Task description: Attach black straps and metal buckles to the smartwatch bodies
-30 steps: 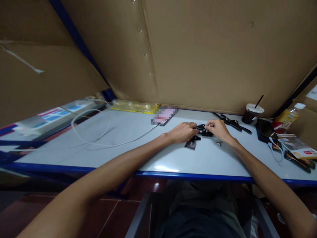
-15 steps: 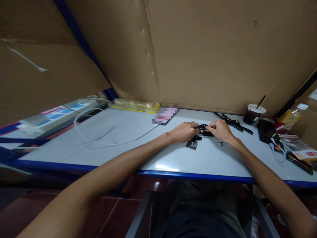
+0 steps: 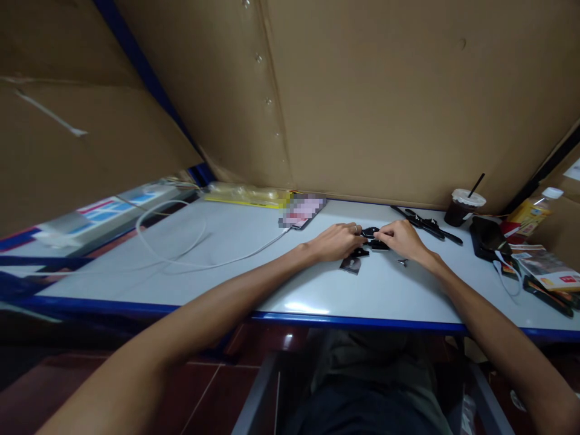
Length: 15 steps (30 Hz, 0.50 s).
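Both hands meet over a small black part [image 3: 371, 232] on the white table. My left hand [image 3: 339, 241], with a ring on one finger, is closed on its left side. From the right, my right hand [image 3: 399, 237] pinches at the same part; its fingertips hide what exactly lies between them. Another black piece [image 3: 379, 244] lies just below the fingers. Under the left hand's edge are a further black piece [image 3: 361, 252] and a dark, flat, square item [image 3: 350, 265]. A small metal piece [image 3: 403, 262] rests below my right wrist.
A phone [image 3: 304, 211] with a white cable lies behind my left hand. Black strap-like pieces [image 3: 427, 223] lie to the right, near a lidded drink cup [image 3: 464, 207], a black box-shaped item [image 3: 489, 238], a bottle [image 3: 532, 214] and a packet [image 3: 548, 269]. A yellow-edged plastic package [image 3: 247, 195] sits at the back.
The view has shifted very slightly. My right hand has moved a touch to the left; both hands stay at the black part.
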### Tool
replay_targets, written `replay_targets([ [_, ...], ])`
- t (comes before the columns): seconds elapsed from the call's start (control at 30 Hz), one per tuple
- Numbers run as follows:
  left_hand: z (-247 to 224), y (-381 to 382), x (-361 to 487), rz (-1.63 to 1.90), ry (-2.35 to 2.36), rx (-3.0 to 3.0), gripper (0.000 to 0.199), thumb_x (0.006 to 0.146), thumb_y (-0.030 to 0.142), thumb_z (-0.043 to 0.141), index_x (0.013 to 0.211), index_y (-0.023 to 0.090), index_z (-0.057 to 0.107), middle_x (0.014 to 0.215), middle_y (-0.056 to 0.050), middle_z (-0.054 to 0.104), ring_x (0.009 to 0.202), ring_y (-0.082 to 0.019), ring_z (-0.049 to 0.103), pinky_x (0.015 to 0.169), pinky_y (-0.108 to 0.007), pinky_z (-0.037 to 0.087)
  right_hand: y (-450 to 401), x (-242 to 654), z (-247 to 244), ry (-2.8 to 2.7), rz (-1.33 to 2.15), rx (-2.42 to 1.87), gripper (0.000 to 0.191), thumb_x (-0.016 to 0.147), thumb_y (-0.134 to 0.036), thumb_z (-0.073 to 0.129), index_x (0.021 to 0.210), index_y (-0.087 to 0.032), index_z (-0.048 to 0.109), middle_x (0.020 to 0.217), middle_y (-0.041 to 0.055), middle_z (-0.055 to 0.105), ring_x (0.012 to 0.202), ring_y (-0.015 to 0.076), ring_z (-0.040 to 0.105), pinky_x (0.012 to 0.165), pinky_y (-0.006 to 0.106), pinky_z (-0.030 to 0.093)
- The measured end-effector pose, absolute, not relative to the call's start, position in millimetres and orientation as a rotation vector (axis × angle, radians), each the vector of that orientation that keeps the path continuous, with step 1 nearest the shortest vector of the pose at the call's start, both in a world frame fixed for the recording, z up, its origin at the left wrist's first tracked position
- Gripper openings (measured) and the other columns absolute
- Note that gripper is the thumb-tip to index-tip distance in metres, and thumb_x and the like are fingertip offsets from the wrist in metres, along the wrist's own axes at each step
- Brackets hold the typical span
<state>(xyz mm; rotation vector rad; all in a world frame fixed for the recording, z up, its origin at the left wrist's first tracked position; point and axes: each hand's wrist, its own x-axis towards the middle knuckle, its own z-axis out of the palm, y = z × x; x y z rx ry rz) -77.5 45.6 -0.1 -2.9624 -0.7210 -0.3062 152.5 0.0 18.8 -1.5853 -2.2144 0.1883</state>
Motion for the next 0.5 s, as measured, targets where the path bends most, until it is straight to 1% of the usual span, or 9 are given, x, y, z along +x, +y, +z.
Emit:
replay_targets([
  [0.1, 0.5, 45.0, -77.3, -0.299, -0.721, -2.951, 0.037, 0.103, 0.024, 0.040, 0.116, 0.018, 0.074, 0.102, -0.012, 0.066, 0.082, -0.020, 0.061, 0.070, -0.033, 0.044, 0.5, 153.5, 17.7, -2.219, 0.158, -1.599, 0.034, 0.094, -0.033, 0.056, 0.071, -0.020, 0.077, 0.064, 0.0017, 0.066, 0.060, 0.0146, 0.048, 0.060, 0.030, 0.027],
  [0.3, 0.9, 44.8, -77.7, -0.287, -0.730, -2.948, 0.036, 0.102, 0.023, 0.041, 0.116, 0.019, 0.074, 0.103, -0.011, 0.066, 0.082, -0.020, 0.062, 0.069, -0.032, 0.043, -1.6, 154.1, 22.4, -2.217, 0.031, -1.775, 0.034, 0.096, -0.033, 0.054, 0.081, -0.020, 0.081, 0.073, 0.0064, 0.072, 0.065, 0.0173, 0.052, 0.060, 0.031, 0.026],
  [0.4, 0.2, 45.7, -78.0, -0.304, -0.721, -2.954, 0.035, 0.102, 0.024, 0.042, 0.116, 0.019, 0.074, 0.103, -0.011, 0.066, 0.082, -0.020, 0.062, 0.069, -0.032, 0.043, -3.0, 152.7, 24.2, -2.231, 0.052, -1.781, 0.034, 0.095, -0.034, 0.055, 0.079, -0.019, 0.081, 0.070, 0.0058, 0.071, 0.064, 0.0166, 0.051, 0.060, 0.031, 0.026],
  [0.5, -0.4, 46.3, -78.1, -0.317, -0.709, -2.958, 0.035, 0.102, 0.024, 0.042, 0.115, 0.019, 0.074, 0.102, -0.011, 0.066, 0.081, -0.019, 0.061, 0.069, -0.032, 0.043, -2.7, 152.4, 22.9, -2.252, 0.148, -1.666, 0.034, 0.094, -0.035, 0.055, 0.075, -0.019, 0.079, 0.066, 0.0031, 0.067, 0.062, 0.0149, 0.047, 0.060, 0.030, 0.026],
])
